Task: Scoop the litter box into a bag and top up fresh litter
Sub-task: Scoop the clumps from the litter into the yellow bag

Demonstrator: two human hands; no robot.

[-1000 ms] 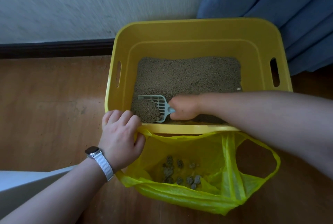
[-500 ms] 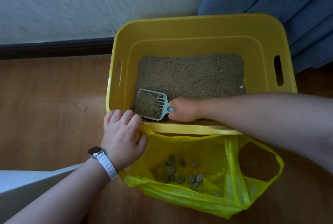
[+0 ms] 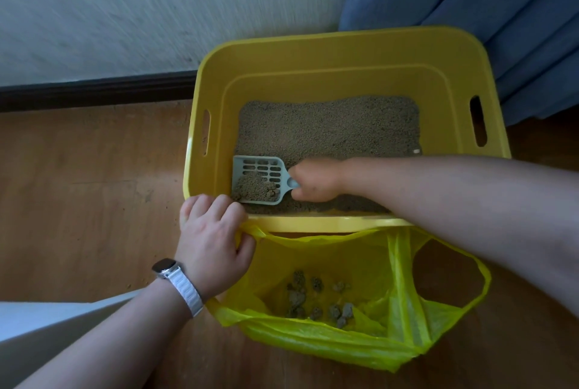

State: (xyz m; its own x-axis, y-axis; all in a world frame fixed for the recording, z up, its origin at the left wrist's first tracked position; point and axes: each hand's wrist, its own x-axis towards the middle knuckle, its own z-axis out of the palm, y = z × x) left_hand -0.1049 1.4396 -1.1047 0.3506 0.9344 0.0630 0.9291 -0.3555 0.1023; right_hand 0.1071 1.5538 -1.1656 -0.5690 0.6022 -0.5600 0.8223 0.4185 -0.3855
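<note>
Lifted clear of the litter since a second ago, the grey slotted scoop [image 3: 258,180] now sits raised at the litter box's [image 3: 326,47] near-left corner, loose grains sifting out. Right hand [image 3: 315,180] closed on its handle; left hand [image 3: 213,232] pinching the yellow bag [image 3: 394,304] open below the near rim. Tilting before clearing the rim could spill clumps on the floor.

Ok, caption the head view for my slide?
Right hand lifts litter-loaded scoop while left hand holds bag open.
</note>
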